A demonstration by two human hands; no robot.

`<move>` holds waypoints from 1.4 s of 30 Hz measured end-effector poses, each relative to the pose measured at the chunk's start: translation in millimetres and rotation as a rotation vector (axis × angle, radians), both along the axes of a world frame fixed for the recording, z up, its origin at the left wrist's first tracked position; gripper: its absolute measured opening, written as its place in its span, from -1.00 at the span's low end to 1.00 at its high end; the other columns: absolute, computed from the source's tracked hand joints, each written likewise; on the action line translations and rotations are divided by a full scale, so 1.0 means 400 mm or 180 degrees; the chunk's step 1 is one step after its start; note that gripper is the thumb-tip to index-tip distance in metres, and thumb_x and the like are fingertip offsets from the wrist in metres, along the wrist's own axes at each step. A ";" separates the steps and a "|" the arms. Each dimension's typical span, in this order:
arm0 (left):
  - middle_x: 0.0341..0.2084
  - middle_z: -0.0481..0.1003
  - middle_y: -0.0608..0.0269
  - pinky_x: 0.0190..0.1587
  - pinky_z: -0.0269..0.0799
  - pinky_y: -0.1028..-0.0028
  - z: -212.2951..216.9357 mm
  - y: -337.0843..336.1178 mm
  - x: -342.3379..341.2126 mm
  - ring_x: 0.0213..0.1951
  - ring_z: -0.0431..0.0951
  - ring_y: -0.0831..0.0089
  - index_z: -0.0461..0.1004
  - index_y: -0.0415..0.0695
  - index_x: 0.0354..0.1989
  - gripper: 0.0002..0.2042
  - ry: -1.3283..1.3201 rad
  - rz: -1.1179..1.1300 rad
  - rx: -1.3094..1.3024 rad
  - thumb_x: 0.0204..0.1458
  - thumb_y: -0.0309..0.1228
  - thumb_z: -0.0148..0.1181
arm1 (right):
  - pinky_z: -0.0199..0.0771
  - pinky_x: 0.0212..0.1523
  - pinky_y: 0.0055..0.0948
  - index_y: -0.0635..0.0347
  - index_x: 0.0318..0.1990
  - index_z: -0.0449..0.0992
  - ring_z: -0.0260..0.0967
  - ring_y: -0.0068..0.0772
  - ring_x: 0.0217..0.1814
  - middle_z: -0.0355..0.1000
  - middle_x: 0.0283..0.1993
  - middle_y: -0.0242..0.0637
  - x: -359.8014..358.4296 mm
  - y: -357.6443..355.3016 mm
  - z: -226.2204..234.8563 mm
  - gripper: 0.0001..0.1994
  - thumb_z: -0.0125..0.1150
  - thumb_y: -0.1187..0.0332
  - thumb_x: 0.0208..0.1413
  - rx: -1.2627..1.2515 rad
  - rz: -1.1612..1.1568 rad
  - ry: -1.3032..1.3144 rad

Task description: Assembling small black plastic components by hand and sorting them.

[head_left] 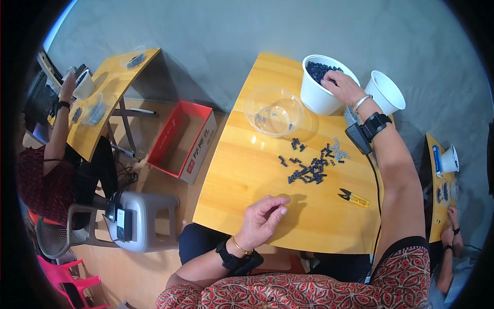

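Note:
My right hand (342,86) reaches over the rim of a white bucket (320,98) at the far side of the table, its curled fingers at the small black parts (317,70) inside. What those fingers hold is hidden. Above the table's near edge hovers my left hand (262,219), thumb and forefinger slightly apart and nothing visible between them. Beyond it lies a loose pile of small black plastic parts (309,172), with small grey pieces (338,149) beside it. A clear round tub (274,113) holding a few small pieces stands left of the bucket.
Yellow-handled thread snips (354,198) lie near the table's right side. Another white bucket (386,92) stands behind my right forearm, where a clear container is partly hidden. A red box (182,141) and a grey stool (144,221) stand left. Other people work at tables on both sides.

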State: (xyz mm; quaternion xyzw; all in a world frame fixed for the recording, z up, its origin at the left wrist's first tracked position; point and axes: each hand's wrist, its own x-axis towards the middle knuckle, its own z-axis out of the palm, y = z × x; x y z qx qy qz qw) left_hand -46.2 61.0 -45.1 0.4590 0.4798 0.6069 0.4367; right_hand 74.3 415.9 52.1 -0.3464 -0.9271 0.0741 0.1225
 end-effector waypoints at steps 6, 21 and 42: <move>-0.52 0.37 0.31 -0.36 0.25 0.65 0.002 -0.001 0.003 -0.45 0.33 0.60 0.44 -0.24 -0.22 -0.84 -0.0127 -0.0037 -0.0041 0.00 -0.53 0.07 | 0.30 -0.27 -0.32 0.19 -0.43 0.38 0.31 -0.13 -0.34 0.39 -0.44 -0.13 -0.010 0.032 0.021 -0.73 0.05 0.14 0.00 -0.0310 0.0053 0.0020; -0.48 0.37 0.33 -0.33 0.24 0.65 0.007 0.003 -0.002 -0.42 0.33 0.61 0.43 -0.27 -0.20 -0.82 0.0074 -0.0073 -0.0069 0.00 -0.55 0.07 | 0.35 -0.45 -0.34 0.22 -0.43 0.43 0.32 -0.16 -0.52 0.38 -0.55 -0.13 -0.006 0.101 -0.014 -0.74 -0.01 0.19 0.04 0.0420 -0.0517 0.1476; 0.02 0.11 -0.24 0.16 0.00 0.25 0.016 0.003 0.036 0.12 0.06 -0.06 -0.06 -0.45 0.11 -0.21 0.2905 0.0924 0.0057 -0.25 -0.39 0.28 | 0.02 -0.68 -0.67 0.03 -0.42 0.24 -0.05 -0.61 -0.63 0.02 -0.63 -0.49 0.148 -0.340 -0.050 -0.77 -0.10 0.12 0.16 -0.5016 -0.0205 0.4998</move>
